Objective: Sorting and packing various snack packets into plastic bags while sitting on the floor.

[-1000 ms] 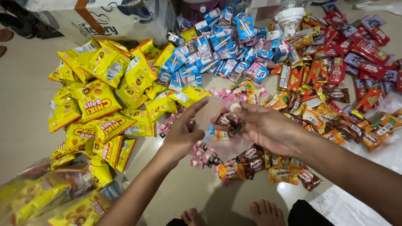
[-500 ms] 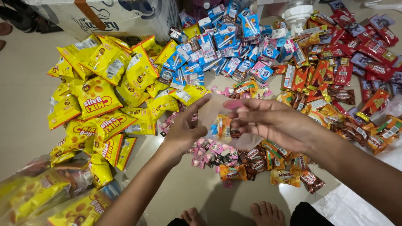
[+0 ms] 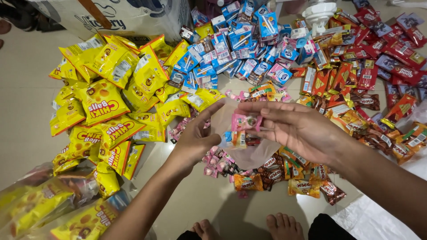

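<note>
My left hand [image 3: 195, 138] pinches the left edge of a clear plastic bag [image 3: 251, 153] and keeps its mouth spread. Small snack packets show through the bag's film. My right hand [image 3: 298, 129] is at the bag's mouth with a pink wrapped candy [image 3: 245, 121] between its fingers, and it touches the bag's right edge. Below the bag lie loose pink candies [image 3: 220, 163] and brown and orange snack packets [image 3: 267, 175] on the floor.
Yellow snack bags [image 3: 104, 104] are heaped at the left. Blue drink cartons [image 3: 235, 49] pile up at the top centre, red and orange wafer packets [image 3: 373, 66] at the right. A cardboard box [image 3: 124, 18] stands behind. My bare feet [image 3: 267, 227] are at the bottom edge.
My right hand dropped a dark packet into the bag, and now has a pink candy at the bag's mouth. The left hand kept its hold.
</note>
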